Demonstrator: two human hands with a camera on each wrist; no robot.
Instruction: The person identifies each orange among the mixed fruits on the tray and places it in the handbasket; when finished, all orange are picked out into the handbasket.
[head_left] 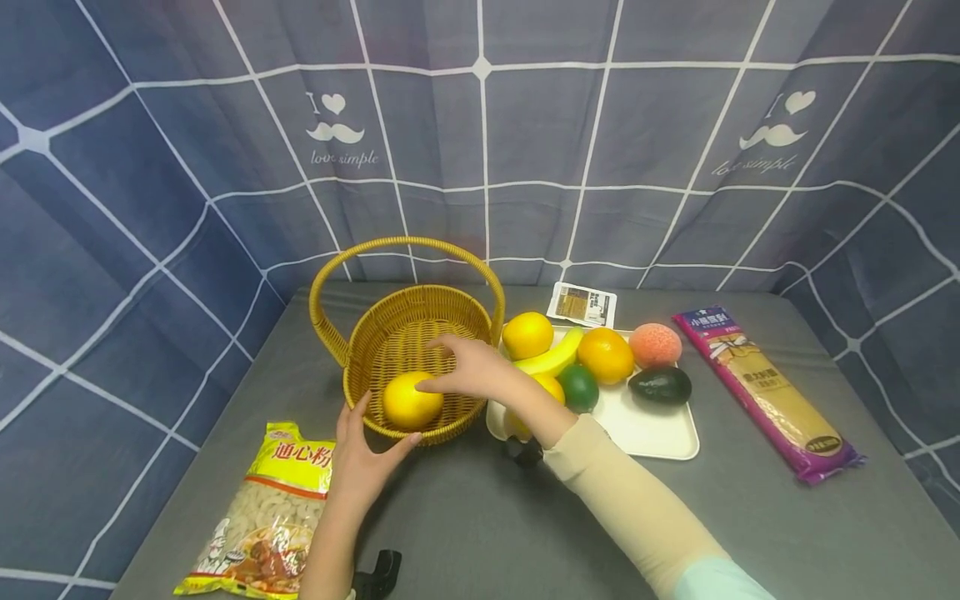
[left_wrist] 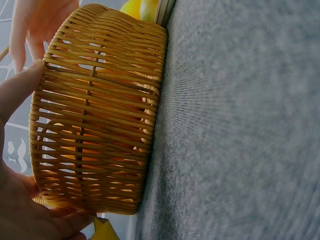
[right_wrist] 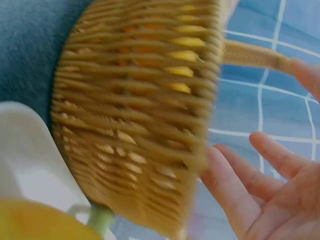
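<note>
A woven tan basket (head_left: pixel 420 307) with a tall arched handle stands left of centre in the head view. Inside it, near the front, lies an orange (head_left: pixel 412 404). My left hand (head_left: pixel 362 462) holds the basket at its near-left side, thumb on the rim and fingers round the wall, as the left wrist view shows too. Over the basket's right part reaches my right hand (head_left: pixel 476 368), its fingers spread and loosely bent. Its thumb is close to the orange; whether they touch I cannot tell. In the right wrist view this hand (right_wrist: pixel 272 192) grips nothing.
Right of the basket, a white tray (head_left: pixel 660 433) bears a banana (head_left: pixel 555 357), an avocado (head_left: pixel 660 385), a pinkish-red round fruit (head_left: pixel 656 345) and several others. A small packet (head_left: pixel 583 305) lies behind it, a noodle pack (head_left: pixel 765 392) far right, a macaroni bag (head_left: pixel 273 508) at left.
</note>
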